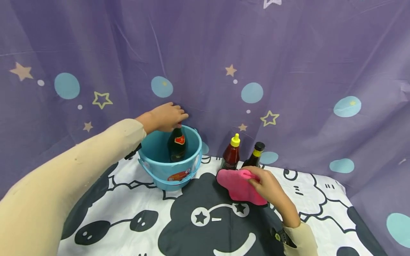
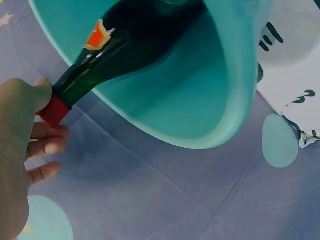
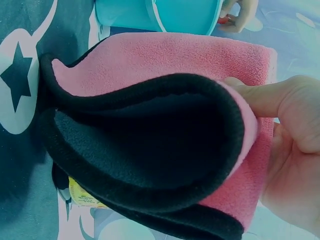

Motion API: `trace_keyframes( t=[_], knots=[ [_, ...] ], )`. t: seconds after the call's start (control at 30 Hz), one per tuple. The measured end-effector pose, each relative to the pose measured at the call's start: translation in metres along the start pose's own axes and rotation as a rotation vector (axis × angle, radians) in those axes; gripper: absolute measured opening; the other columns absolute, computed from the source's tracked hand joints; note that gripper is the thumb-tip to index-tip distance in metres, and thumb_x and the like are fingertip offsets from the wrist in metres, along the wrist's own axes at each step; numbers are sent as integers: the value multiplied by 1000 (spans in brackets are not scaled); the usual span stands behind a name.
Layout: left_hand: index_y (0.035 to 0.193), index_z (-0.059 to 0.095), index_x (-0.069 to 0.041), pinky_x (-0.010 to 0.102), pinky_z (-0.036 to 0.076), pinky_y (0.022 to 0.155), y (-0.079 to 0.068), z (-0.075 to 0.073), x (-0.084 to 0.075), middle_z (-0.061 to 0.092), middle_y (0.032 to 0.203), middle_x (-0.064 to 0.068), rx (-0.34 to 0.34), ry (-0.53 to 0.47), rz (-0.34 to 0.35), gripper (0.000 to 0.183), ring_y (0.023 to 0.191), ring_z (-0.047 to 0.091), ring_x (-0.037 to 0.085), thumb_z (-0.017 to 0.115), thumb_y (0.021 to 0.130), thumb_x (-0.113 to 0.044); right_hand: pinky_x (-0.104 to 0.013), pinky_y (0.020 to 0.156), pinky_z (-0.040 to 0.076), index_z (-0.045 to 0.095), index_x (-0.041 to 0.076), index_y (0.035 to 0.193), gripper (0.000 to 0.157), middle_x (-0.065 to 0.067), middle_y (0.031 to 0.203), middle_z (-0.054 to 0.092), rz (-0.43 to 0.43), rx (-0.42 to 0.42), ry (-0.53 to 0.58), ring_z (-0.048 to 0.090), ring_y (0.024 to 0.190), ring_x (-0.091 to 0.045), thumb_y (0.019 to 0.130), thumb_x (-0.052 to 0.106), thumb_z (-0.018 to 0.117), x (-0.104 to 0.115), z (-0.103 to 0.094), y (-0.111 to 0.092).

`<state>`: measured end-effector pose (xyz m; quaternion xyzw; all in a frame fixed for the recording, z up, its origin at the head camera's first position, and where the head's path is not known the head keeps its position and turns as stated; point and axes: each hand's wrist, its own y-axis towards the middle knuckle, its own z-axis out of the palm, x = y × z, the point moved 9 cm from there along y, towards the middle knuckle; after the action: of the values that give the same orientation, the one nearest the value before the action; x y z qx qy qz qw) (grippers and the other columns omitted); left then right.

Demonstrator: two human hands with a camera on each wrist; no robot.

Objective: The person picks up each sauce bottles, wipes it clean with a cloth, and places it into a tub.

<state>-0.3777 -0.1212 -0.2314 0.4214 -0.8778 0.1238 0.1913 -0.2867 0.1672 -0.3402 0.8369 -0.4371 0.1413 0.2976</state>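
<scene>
A: What's on L?
B: Bucket (image 1: 160, 170) on sheet (image 1: 134, 196), w/ btl (image 1: 177, 147) in it, neck past the rim. L hand (image 1: 168, 116) over bucket, at the btl's top.
A: And R?
B: Cloth (image 1: 241, 189), R of bucket, in R hand (image 1: 265, 183). Squeeze btl (image 1: 230, 156) behind cloth; third btl (image 1: 253, 159) also behind, just R of squeeze btl.
A: Bucket vs. those 2?
B: L of both, apart.
A: & at back?
B: Curtain (image 1: 205, 46), behind everything.

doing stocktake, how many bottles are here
3: dark green glass bottle in blue plastic bucket; yellow-capped red bottle and black-capped dark bottle behind pink cloth; bucket may hide more.
</scene>
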Motion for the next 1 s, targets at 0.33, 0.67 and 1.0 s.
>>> trace_keyframes(
  t=[0.33, 0.67, 1.0],
  knots=[
    [148, 50, -7, 58, 39, 113, 4, -7, -2, 57, 144, 19, -24, -29, -47, 58, 133, 52, 39, 58, 103, -42, -39, 80, 59, 74, 10, 115, 35, -3, 103, 75, -30, -13, -7, 66, 87, -16, 85, -8, 73, 2, -2, -3],
    [144, 52, -8, 57, 41, 111, 9, -36, -27, 59, 140, 17, -155, -183, -47, 54, 130, 54, 37, 54, 104, -44, -33, 78, 58, 74, 11, 116, 37, -2, 104, 75, -2, 6, 4, 64, 87, -15, 86, -10, 70, -1, 0, -8],
    [141, 54, -16, 43, 48, 105, 54, -67, -110, 62, 134, 4, -294, -476, 3, 46, 122, 58, 23, 57, 103, -42, -36, 81, 60, 74, 10, 116, 38, -5, 108, 75, -1, -35, -3, 68, 94, -20, 85, -11, 72, -2, -23, -14]
  ],
)
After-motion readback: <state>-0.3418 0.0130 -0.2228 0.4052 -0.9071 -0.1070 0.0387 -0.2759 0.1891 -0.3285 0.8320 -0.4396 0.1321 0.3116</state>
